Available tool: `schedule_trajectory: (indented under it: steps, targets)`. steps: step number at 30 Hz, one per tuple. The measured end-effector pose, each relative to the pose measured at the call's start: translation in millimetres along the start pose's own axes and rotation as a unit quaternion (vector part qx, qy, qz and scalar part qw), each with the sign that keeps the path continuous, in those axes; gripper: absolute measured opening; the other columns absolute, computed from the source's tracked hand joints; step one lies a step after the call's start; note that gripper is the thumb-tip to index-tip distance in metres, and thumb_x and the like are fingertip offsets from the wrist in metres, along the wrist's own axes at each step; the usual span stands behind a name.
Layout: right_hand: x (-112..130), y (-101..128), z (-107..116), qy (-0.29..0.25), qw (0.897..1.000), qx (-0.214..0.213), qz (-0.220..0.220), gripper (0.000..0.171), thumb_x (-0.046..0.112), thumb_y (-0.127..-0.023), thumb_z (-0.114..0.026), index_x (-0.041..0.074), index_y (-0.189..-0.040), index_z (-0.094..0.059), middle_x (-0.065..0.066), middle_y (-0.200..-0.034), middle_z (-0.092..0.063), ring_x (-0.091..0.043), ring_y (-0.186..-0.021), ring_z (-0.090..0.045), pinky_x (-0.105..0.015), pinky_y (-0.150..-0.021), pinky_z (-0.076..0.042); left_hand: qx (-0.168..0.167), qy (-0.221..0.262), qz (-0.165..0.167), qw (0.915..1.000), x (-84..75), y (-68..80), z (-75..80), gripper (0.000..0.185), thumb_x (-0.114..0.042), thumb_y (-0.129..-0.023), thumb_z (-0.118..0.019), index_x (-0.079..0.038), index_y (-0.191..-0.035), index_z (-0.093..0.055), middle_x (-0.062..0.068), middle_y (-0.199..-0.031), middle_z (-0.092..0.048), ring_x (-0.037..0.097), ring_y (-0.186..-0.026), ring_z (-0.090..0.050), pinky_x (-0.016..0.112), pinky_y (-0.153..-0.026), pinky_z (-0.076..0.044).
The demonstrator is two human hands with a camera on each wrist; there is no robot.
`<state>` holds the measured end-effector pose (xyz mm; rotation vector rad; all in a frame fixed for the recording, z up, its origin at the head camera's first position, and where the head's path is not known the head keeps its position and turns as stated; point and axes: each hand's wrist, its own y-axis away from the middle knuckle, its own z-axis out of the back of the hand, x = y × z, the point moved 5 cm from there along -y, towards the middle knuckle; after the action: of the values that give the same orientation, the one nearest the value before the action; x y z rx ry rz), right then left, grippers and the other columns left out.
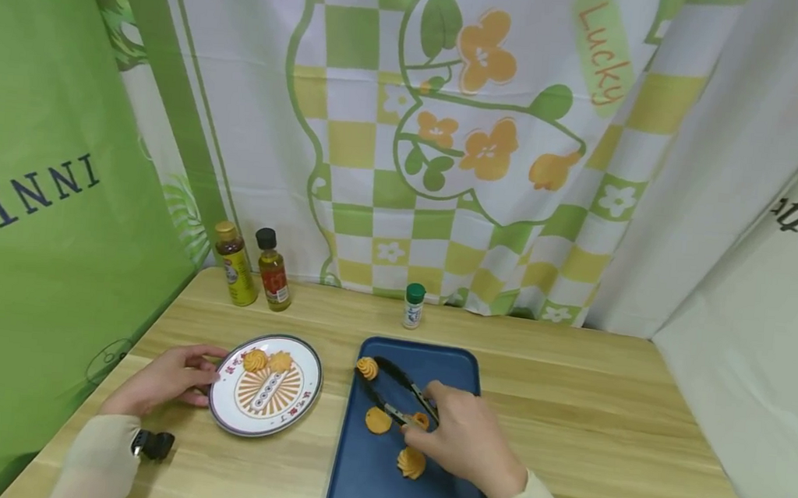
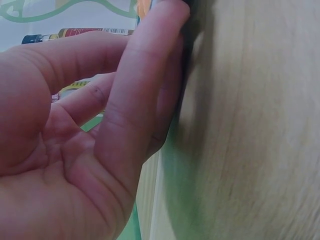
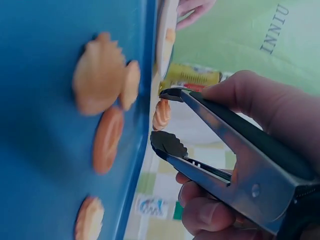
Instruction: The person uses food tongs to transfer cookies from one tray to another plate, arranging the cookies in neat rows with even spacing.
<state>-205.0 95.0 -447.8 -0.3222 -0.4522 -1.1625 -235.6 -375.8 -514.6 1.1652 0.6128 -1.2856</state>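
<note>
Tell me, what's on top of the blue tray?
The blue tray holds orange cookies, plus one pinched in tongs gripped by the right hand. That hand partly hides another cookie.

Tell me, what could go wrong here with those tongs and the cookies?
The tongs pinch one cookie only at their tips, so it might slip and fall on the way to the plate. The left hand merely touches the plate's rim; a bump could slide it.

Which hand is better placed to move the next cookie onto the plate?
Likely the right hand: it holds the tongs over the tray, gripping a cookie. The left hand only touches the plate.
</note>
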Motion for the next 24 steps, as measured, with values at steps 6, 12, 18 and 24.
schedule_trajectory:
  steps: [6,12,18,24]
  targets:
    - [26.2,-10.0,-7.3,-0.014,0.999,0.004,0.048,0.039,0.035,-0.090,-0.082,0.005,-0.115,-0.075,0.005,-0.066,-0.054,-0.007,-0.045,-0.039,-0.021,-0.040,-0.031,0.005,-0.004,-0.013,0.9999,-0.8,-1.5,0.3,0.060,0.003,-0.107,-0.066,0.015,-0.161,-0.042,0.019,-0.118,-0.065,0.022,-0.087,-0.072,0.035,-0.075,-0.076]
    - [51.7,-22.2,-21.8,0.011,0.996,-0.004,0.087,0.043,0.043,-0.089,-0.084,0.008,-0.113,-0.076,0.009,-0.068,-0.056,-0.006,-0.049,-0.037,-0.021,-0.040,-0.030,0.009,-0.005,-0.017,0.9998,0.5,-2.8,1.4,0.060,0.003,-0.108,-0.065,0.015,-0.161,-0.041,0.019,-0.119,-0.064,0.021,-0.087,-0.072,0.035,-0.075,-0.076]
    - [76.9,-34.3,-34.7,0.018,0.991,-0.005,0.130,0.042,0.041,-0.090,-0.083,0.010,-0.117,-0.078,0.009,-0.070,-0.057,-0.005,-0.051,-0.037,-0.020,-0.042,-0.029,0.006,-0.013,-0.016,0.9998,-0.7,-1.9,2.0,0.060,0.004,-0.108,-0.064,0.016,-0.161,-0.040,0.022,-0.122,-0.064,0.021,-0.087,-0.072,0.035,-0.075,-0.076]
    - [97.0,-47.4,-46.9,0.039,0.988,-0.009,0.148,0.031,0.043,-0.086,-0.083,0.017,-0.100,-0.074,0.012,-0.070,-0.047,-0.006,-0.057,-0.038,-0.022,-0.046,-0.030,0.010,-0.008,-0.015,0.9998,-1.4,-0.1,1.5,0.061,0.004,-0.107,-0.065,0.015,-0.162,-0.041,0.021,-0.122,-0.065,0.021,-0.086,-0.073,0.035,-0.075,-0.076]
